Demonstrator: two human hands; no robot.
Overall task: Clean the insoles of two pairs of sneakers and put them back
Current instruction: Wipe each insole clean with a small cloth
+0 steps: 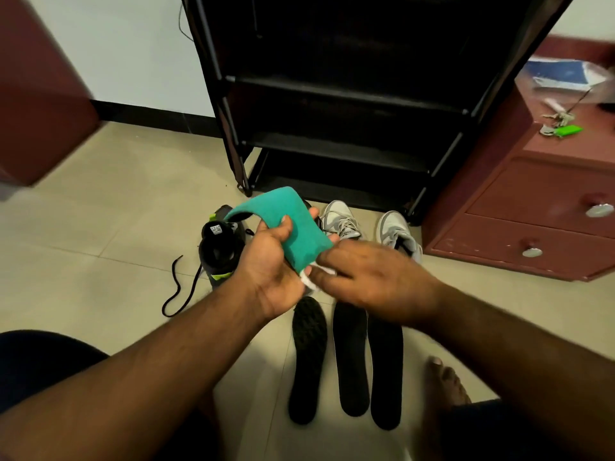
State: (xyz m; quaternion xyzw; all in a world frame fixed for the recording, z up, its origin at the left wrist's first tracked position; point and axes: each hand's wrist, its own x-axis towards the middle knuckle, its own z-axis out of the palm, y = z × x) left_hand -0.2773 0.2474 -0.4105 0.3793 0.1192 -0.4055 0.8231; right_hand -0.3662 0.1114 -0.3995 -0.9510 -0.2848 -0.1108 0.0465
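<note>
Head view: we see the teal insole [293, 227] held above the tiled floor [100, 227], in front of the black shoe rack [332, 111], its long axis running from the upper left, over the black and lime sneaker [218, 251], down to the lower right, where its near end meets both hands. The left hand [273, 271] lies under and beside the insole, thumb curled over its upper face and fingers behind it, so that the insole bends in the grip. The right hand [369, 277] comes in from the right, its fingers closed to a narrow pinch on a small white wipe [311, 279] pressed against the insole's near end; how much of the wipe is folded inside the hand we cannot tell, as motion blur softens that spot. We judge that the step in hand is wiping this insole, and that the stroke will run along the long axis, away from the right hand toward the far tip, with the left hand serving as the support. On the floor below the hands three dark insoles [351, 357] lie side by side, lengthwise toward us, just beside a bare foot [446, 384]. The two grey and white sneakers [369, 227] stand near the rack's lower edge, toes pointing at it, beside the red drawer cabinet [532, 211].
</note>
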